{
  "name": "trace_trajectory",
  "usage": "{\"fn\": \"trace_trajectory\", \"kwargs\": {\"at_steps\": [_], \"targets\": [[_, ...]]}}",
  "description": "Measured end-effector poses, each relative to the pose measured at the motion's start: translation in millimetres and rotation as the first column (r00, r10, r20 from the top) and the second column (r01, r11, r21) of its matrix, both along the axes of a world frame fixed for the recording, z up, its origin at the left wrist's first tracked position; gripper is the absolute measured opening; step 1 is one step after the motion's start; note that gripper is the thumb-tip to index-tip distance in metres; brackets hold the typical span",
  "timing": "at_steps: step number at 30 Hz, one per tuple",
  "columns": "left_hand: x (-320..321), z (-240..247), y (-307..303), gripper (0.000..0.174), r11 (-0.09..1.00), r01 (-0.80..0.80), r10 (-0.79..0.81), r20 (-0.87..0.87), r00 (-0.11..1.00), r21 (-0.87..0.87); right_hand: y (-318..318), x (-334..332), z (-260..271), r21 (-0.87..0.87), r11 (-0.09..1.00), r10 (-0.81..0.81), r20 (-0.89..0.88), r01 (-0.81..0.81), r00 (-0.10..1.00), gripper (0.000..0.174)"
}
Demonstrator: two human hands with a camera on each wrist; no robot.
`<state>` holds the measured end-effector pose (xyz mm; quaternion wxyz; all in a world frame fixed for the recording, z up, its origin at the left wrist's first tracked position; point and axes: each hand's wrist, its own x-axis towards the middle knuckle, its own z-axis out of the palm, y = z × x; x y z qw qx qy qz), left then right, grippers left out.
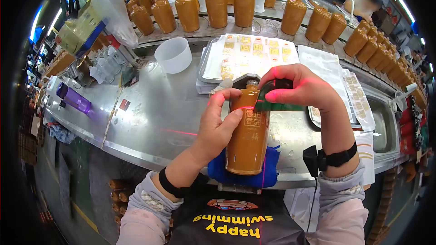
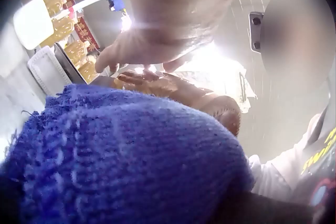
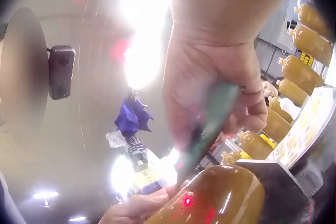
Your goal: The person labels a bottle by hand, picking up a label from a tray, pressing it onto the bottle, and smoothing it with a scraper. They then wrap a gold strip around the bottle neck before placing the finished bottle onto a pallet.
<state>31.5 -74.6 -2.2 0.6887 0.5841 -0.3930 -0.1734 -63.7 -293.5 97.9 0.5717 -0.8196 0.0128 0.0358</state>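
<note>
A glossy brown bottle (image 1: 247, 140) with gold lettering leans slightly on a blue cloth (image 1: 271, 165) at the table's front edge; the cloth fills the lower left wrist view (image 2: 131, 155). My left hand (image 1: 218, 127) grips the bottle's upper left side, thumb on its front near the lettering. My right hand (image 1: 304, 88) pinches a dark green flat tool (image 1: 284, 104) whose edge meets the bottle's right shoulder. In the right wrist view the green tool (image 3: 207, 134) reaches down from the hand (image 3: 210, 87) to the bottle (image 3: 220, 195). Red laser lines cross bottle and hands.
Behind the hands lies a tray of gold labels (image 1: 259, 50), with a white plastic tub (image 1: 173, 55) to its left. Several brown bottles (image 1: 217, 9) line the back ledge. A purple bottle (image 1: 75, 99) lies at far left; a sink (image 1: 386, 127) is at right.
</note>
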Motion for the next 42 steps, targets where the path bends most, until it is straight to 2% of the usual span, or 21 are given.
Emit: {"fn": "trace_trajectory", "kwargs": {"at_steps": [6,10,12,15,16,19,22,25,26,27,29,34,37,40,42], "targets": [[0.7,5.5,3.4,0.023,1.000,-0.018,0.017,0.083,0.996,0.016,-6.4,13.5,5.3,-0.009,0.991,0.136,-0.042,-0.137,0.990,0.025],[4.0,11.9,7.9,0.025,0.993,0.037,-0.051,0.136,0.989,0.109,-5.7,11.6,8.1,0.009,0.995,0.100,-0.008,-0.100,0.995,0.025],[2.1,18.4,6.9,0.022,0.992,0.008,-0.033,0.204,0.978,0.126,-6.7,10.4,7.1,0.009,0.999,0.044,-0.023,-0.044,0.999,0.024],[-2.1,30.9,3.4,0.018,0.986,-0.024,-0.021,0.270,0.963,0.163,-6.6,5.9,6.7,-0.090,0.986,0.140,-0.044,-0.143,0.989,0.024],[-3.4,33.6,2.3,0.016,0.983,-0.034,-0.019,0.287,0.958,0.178,-2.9,1.9,6.6,0.022,0.993,0.121,-0.045,-0.120,0.992,0.023],[-3.9,35.6,0.1,0.012,0.975,-0.061,-0.019,0.350,0.937,0.216,-1.8,-8.0,6.2,-0.030,0.999,-0.018,0.006,0.018,1.000,0.023],[-2.0,33.9,-2.8,0.009,0.981,-0.131,0.036,0.533,0.846,0.142,2.9,-22.1,1.8,-0.226,0.953,-0.164,0.183,0.204,0.969,0.024],[-2.5,34.3,-2.6,0.007,0.983,-0.148,0.064,0.563,0.824,0.105,23.1,-34.6,-10.7,-0.183,0.909,-0.308,0.314,0.375,0.898,0.026],[-2.6,34.0,-2.8,0.007,0.983,-0.153,0.068,0.567,0.821,0.103,28.9,-38.9,-10.4,-0.251,0.894,-0.293,0.302,0.372,0.907,0.029],[-2.4,33.7,-3.3,0.007,0.982,-0.158,0.073,0.570,0.819,0.102,34.9,-39.9,-22.7,-0.111,0.926,-0.292,0.397,0.361,0.870,0.031],[-1.7,32.1,-4.9,0.007,0.981,-0.167,0.082,0.566,0.820,0.099,42.5,-43.6,-29.7,-0.344,0.871,-0.149,0.497,0.352,0.855,0.031],[-0.9,32.4,-5.8,0.008,0.984,-0.144,0.071,0.524,0.849,0.101,67.0,-42.7,-45.1,-0.333,0.832,-0.253,0.485,0.445,0.837,0.021],[-3.2,36.7,-1.6,0.009,0.987,-0.104,0.031,0.496,0.868,0.120,74.6,-39.3,-46.3,-0.319,0.830,-0.251,0.518,0.457,0.818,0.017],[-3.1,36.6,2.2,0.010,0.992,-0.107,0.052,0.571,0.819,0.063,75.8,-41.0,-45.8,-0.302,0.839,-0.225,0.564,0.452,0.794,0.016],[-5.5,40.5,5.4,0.009,0.993,-0.090,0.037,0.535,0.844,0.075,74.1,-42.9,-40.7,-0.309,0.857,-0.186,0.561,0.412,0.807,0.015]]}}
